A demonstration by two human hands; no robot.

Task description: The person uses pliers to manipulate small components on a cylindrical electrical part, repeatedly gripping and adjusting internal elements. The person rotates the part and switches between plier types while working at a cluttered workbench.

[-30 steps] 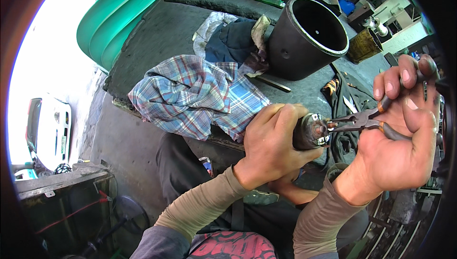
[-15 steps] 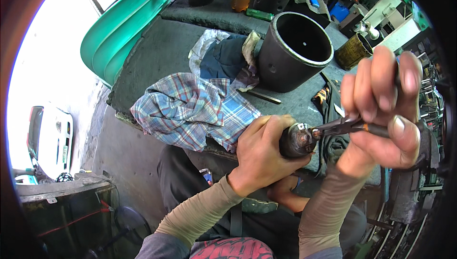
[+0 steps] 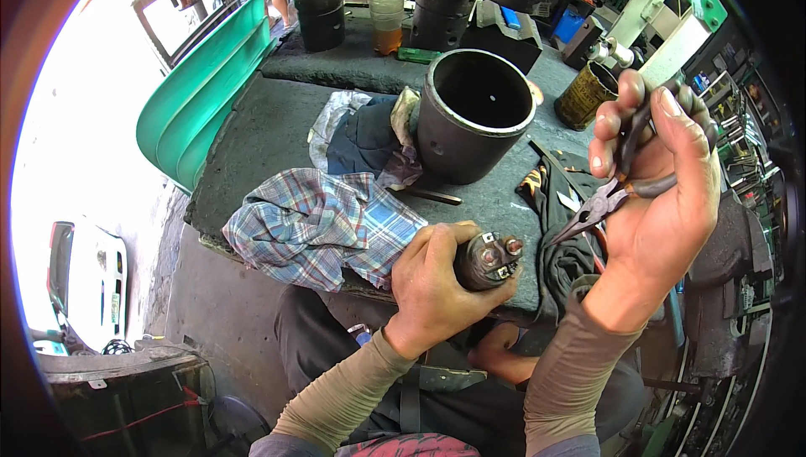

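My left hand (image 3: 432, 289) is wrapped round a black cylindrical solenoid (image 3: 480, 266), whose top end carries copper-coloured studs and pale terminal tabs. Up to the right, my right hand (image 3: 672, 205) holds needle-nose pliers (image 3: 594, 208) by their dark handles. The handles are spread, and the tips point down and left, apart from the solenoid. Beyond my left hand a plaid cloth (image 3: 311, 222) lies bunched on the dark bench (image 3: 243, 134). A dark cloth (image 3: 567, 247) lies beneath the pliers' tips.
A large black metal cylinder (image 3: 470, 142) stands on the bench beside dark blue rags (image 3: 361, 138). A flat metal strip (image 3: 432, 196) lies before it. Farther back are a bottle of amber liquid (image 3: 387, 12), a yellowish can (image 3: 586, 98) and a black container (image 3: 318, 8). A green curved panel (image 3: 197, 96) stands left.
The pliers have come away from the solenoid's stud, and my right hand has opened their handles, turning them tips down. The view has shifted, showing more of the bench's far side.
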